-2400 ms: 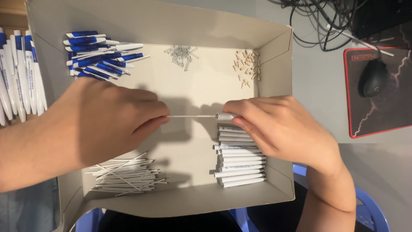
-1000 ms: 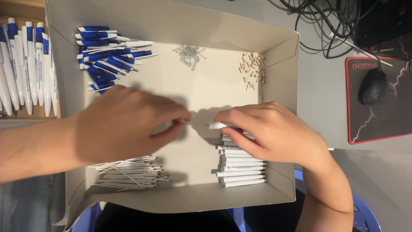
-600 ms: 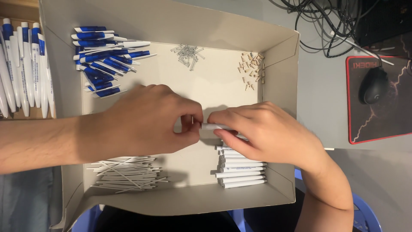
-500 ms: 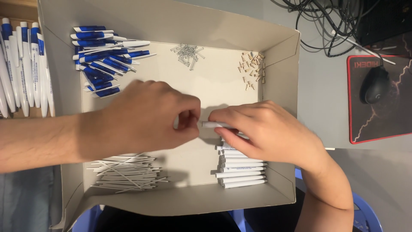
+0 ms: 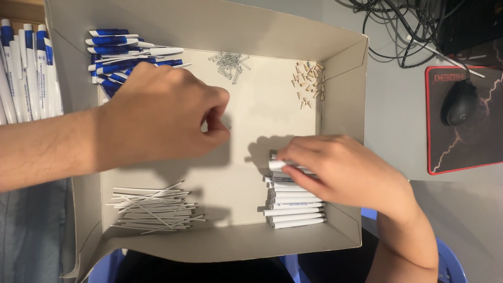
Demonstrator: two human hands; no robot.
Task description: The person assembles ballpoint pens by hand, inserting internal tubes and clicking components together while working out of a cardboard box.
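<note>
left arm: bare, comes in from the left side, lying almost flat across the view.
left hand (image 5: pixel 162 118): back of the hand faces up, fingers curled in, thumb and first finger pinched close together at the tip.
right arm: bare, comes up from the bottom right corner.
right hand (image 5: pixel 343 170): palm down, fingers bent and pointing left, fingertips (image 5: pixel 285 153) pressed down low.
hands: apart, not touching each other.
</note>
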